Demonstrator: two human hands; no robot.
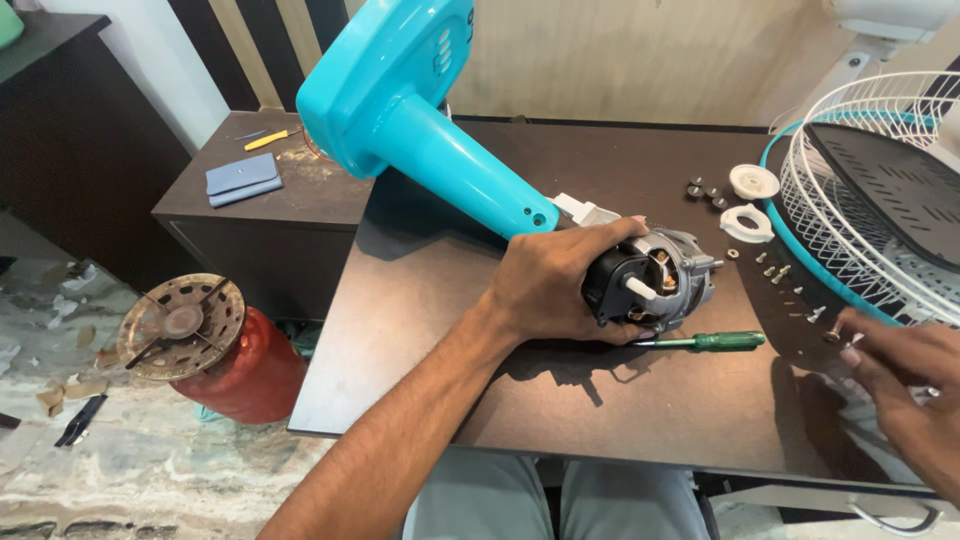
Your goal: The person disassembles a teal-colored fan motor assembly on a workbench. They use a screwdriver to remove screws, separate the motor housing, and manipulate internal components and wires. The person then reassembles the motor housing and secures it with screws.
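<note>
The left hand (pixel 555 285) is gripping the fan motor (pixel 655 283) w/ fingers curled closed around its dark rear part, so the motor is lying on the dark table (pixel 600 400) under the palm, its metal front sticking out to the right of the hand. The right hand (pixel 905 370) is pinching a small screw (pixel 832 335) btw thumb and fingertips, right of the motor. A green screwdriver (pixel 715 341) is lying just below the motor, loose screws (pixel 780 272) right of it, and the turquoise fan stand (pixel 420 130) is rising up-left from the motor.
</note>
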